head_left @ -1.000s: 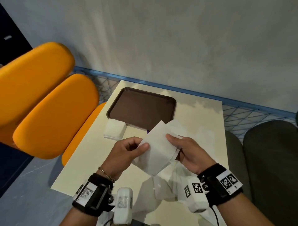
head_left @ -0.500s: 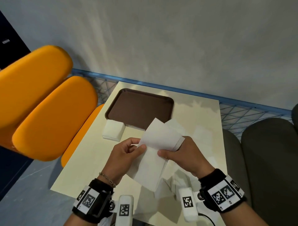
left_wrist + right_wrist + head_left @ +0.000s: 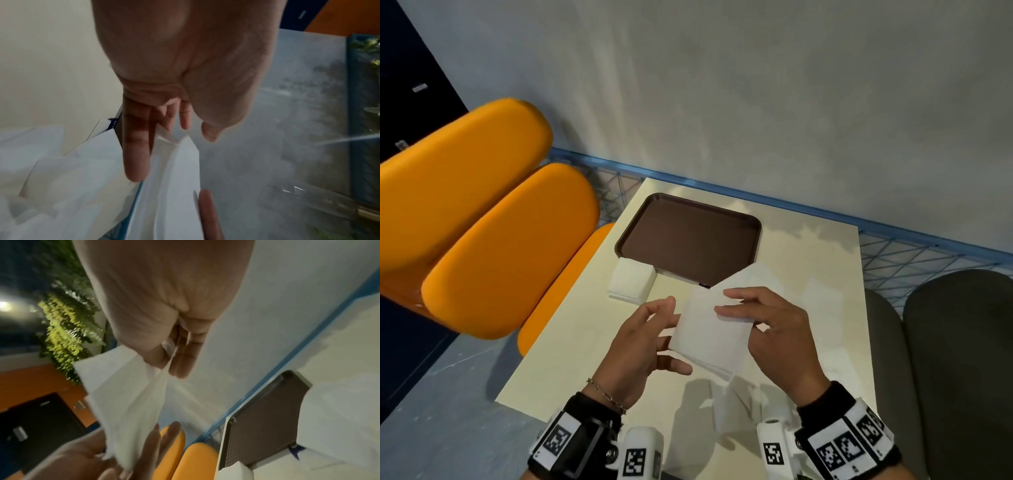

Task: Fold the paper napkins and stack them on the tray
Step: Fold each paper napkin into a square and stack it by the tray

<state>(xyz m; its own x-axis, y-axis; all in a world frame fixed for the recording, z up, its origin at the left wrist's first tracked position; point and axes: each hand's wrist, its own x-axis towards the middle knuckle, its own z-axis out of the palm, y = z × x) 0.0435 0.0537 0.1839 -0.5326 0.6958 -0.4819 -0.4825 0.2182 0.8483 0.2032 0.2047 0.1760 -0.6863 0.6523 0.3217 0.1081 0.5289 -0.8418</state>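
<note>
Above the cream table (image 3: 571, 346) I hold a white paper napkin (image 3: 710, 334), doubled over into a rough square. My right hand (image 3: 726, 308) pinches its upper right part between thumb and fingers; in the right wrist view that pinch on the napkin (image 3: 125, 395) is plain. My left hand (image 3: 671, 335) lies against the napkin's left edge with straight fingers (image 3: 135, 154), thumb apart. The brown tray (image 3: 688, 236) sits at the table's far side with nothing on it. A squared stack of white napkins (image 3: 631, 282) lies off the tray by its near left corner.
More loose white napkins (image 3: 51, 178) lie on the table under and behind my hands. Orange seat cushions (image 3: 500, 253) stand left of the table and dark grey ones (image 3: 955, 359) right. A grey wall and a blue wire rail (image 3: 893, 229) lie behind.
My right hand has brought the napkin's upper flap over onto the lower part, so the sheet is now half its size. My left hand has let go its pinch and straightened its fingers.
</note>
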